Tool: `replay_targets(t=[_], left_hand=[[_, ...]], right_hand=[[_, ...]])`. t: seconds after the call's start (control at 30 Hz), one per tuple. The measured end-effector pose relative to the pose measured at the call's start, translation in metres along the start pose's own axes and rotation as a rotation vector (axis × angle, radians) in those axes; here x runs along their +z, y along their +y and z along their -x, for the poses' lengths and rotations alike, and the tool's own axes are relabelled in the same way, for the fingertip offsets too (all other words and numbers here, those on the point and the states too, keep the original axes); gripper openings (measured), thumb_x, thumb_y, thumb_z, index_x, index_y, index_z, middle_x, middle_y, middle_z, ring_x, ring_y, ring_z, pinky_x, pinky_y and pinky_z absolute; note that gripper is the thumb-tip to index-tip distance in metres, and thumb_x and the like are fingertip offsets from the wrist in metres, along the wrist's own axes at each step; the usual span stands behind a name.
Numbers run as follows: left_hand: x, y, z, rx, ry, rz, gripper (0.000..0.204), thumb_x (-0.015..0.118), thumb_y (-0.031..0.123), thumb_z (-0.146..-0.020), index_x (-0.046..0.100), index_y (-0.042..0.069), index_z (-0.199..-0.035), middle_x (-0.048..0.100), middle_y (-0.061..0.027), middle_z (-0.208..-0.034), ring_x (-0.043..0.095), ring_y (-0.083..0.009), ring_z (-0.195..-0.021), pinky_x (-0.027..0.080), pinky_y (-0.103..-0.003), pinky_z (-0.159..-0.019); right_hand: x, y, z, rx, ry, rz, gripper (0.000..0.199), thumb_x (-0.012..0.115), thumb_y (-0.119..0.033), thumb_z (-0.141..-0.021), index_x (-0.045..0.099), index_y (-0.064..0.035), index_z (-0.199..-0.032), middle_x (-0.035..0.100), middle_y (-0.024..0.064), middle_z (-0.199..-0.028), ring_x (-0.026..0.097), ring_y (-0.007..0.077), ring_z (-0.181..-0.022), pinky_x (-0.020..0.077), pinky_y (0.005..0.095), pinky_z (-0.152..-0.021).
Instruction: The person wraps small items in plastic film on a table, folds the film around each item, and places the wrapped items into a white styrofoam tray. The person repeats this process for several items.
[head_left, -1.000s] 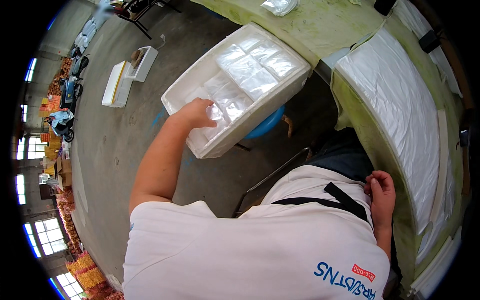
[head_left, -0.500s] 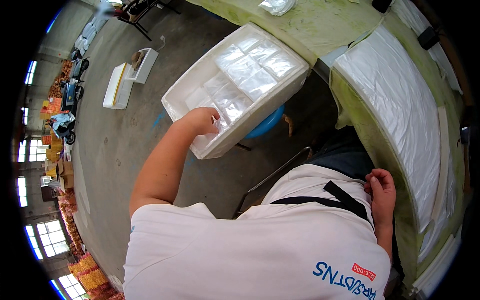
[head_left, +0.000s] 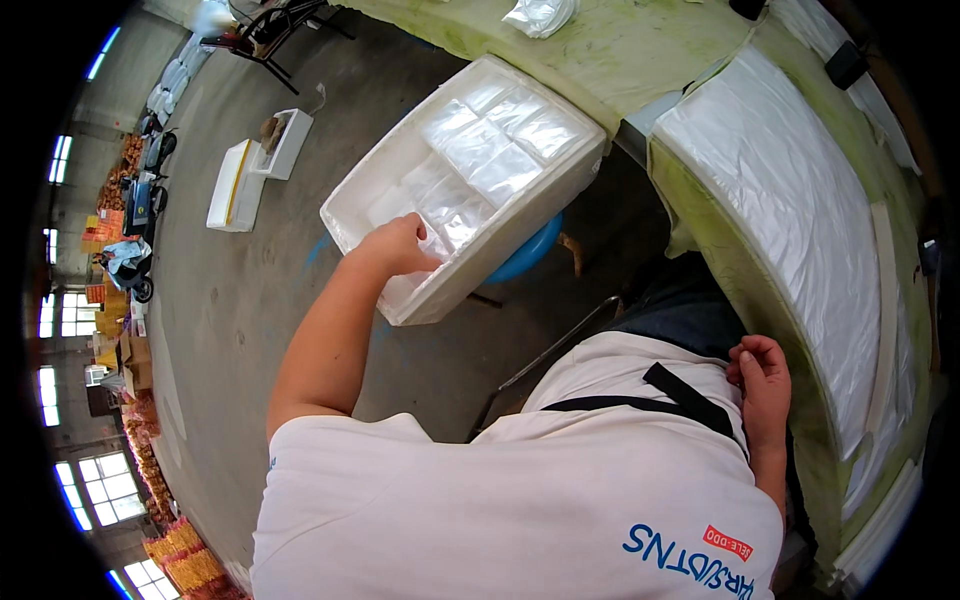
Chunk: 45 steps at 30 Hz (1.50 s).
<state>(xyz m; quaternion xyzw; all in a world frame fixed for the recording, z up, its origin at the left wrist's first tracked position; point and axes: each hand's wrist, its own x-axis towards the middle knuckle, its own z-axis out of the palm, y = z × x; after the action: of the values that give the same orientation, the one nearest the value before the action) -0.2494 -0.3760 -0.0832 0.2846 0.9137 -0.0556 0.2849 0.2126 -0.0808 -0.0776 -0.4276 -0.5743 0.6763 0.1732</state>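
Both hands were in view. Left hand (head_left: 400,245) reached into the near end of a white foam box (head_left: 575,175), fingers curled down onto one of the clear plastic packets (head_left: 480,150) packed inside; whether it actually gripped a packet or only pressed on it could not be told. Right hand (head_left: 762,385) lay loosely curled with nothing in it, against the waist of the white shirt (head_left: 500,510), just beside the edge of the green bench (head_left: 720,270).

That foam box sat tilted, its far end leaning against the bench edge and its near end resting on a blue stool (head_left: 530,258) that showed beneath it. Inside, the clear packets lay flat in rows, side by side, filling most of the bottom; what the packets held could not be made out. The corner nearest the left hand looked bare white foam.

To the right of the box, a wide sheet of clear plastic film (head_left: 790,210) lay spread over the bench top. At the far end of the bench, well apart from the box, lay a crumpled clear plastic bag (head_left: 540,14).

On the concrete floor (head_left: 250,320) to the left stood two smaller white foam boxes (head_left: 255,170), touching each other; the farther one held something brownish, too small to tell. A black metal frame (head_left: 270,30) stood beyond them.
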Motion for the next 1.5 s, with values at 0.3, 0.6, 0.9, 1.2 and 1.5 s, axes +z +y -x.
replay_targets(t=[0.3, 0.6, 0.9, 1.2, 1.5], left_hand=[[-0.008, -0.094, -0.017, -0.052, 1.384, 0.137, 0.078, 0.084, 0.035, -0.078, 0.047, 0.002, -0.139, 0.054, -0.0156, -0.138, 0.048, -0.0363, -0.131, 0.034, -0.047, -0.115], [0.024, -0.086, 0.023, -0.396, 0.286, 1.501, 0.059, 0.059, 0.004, -0.087, 0.041, 0.001, -0.142, 0.057, -0.0195, -0.132, 0.064, -0.0379, -0.113, 0.057, -0.053, -0.093], [0.019, -0.062, 0.053, -0.391, 0.3, 1.505, 0.062, 0.055, -0.003, -0.081, 0.043, 0.003, -0.141, 0.061, -0.0167, -0.123, 0.067, -0.033, -0.106, 0.06, -0.048, -0.079], [0.062, -0.053, 0.06, -0.264, 0.455, 1.48, 0.065, 0.052, -0.004, -0.078, 0.04, 0.0, -0.141, 0.059, -0.0182, -0.125, 0.064, -0.0351, -0.109, 0.057, -0.047, -0.091], [0.058, -0.045, 0.064, -0.308, 0.421, 1.49, 0.064, 0.057, 0.004, -0.082, 0.04, 0.005, -0.144, 0.059, -0.0162, -0.128, 0.064, -0.0318, -0.113, 0.057, -0.047, -0.09]], right_hand=[[0.004, -0.006, 0.001, 0.031, 0.026, -0.034, 0.017, 0.058, -0.006, -0.1, 0.062, -0.0057, -0.116, 0.067, 0.0035, -0.1, 0.059, 0.009, -0.081, 0.0494, 0.0249, -0.075], [0.003, -0.005, 0.0, 0.02, -0.011, -0.09, 0.016, 0.06, -0.005, -0.099, 0.062, -0.0055, -0.115, 0.067, 0.0047, -0.099, 0.058, 0.01, -0.079, 0.0493, 0.0251, -0.074], [0.008, -0.015, 0.002, 0.018, -0.018, -0.121, 0.017, 0.061, -0.006, -0.098, 0.063, -0.0047, -0.115, 0.068, 0.0048, -0.101, 0.059, 0.0113, -0.082, 0.0511, 0.0269, -0.077], [0.001, 0.0, -0.001, 0.038, -0.003, -0.136, 0.018, 0.061, -0.007, -0.098, 0.062, -0.0041, -0.116, 0.067, 0.0055, -0.101, 0.06, 0.0117, -0.082, 0.0505, 0.0272, -0.077], [0.009, -0.011, 0.008, 0.042, 0.002, -0.088, 0.017, 0.06, -0.008, -0.099, 0.062, -0.0037, -0.116, 0.067, 0.0058, -0.101, 0.059, 0.0116, -0.082, 0.0495, 0.0272, -0.077]])
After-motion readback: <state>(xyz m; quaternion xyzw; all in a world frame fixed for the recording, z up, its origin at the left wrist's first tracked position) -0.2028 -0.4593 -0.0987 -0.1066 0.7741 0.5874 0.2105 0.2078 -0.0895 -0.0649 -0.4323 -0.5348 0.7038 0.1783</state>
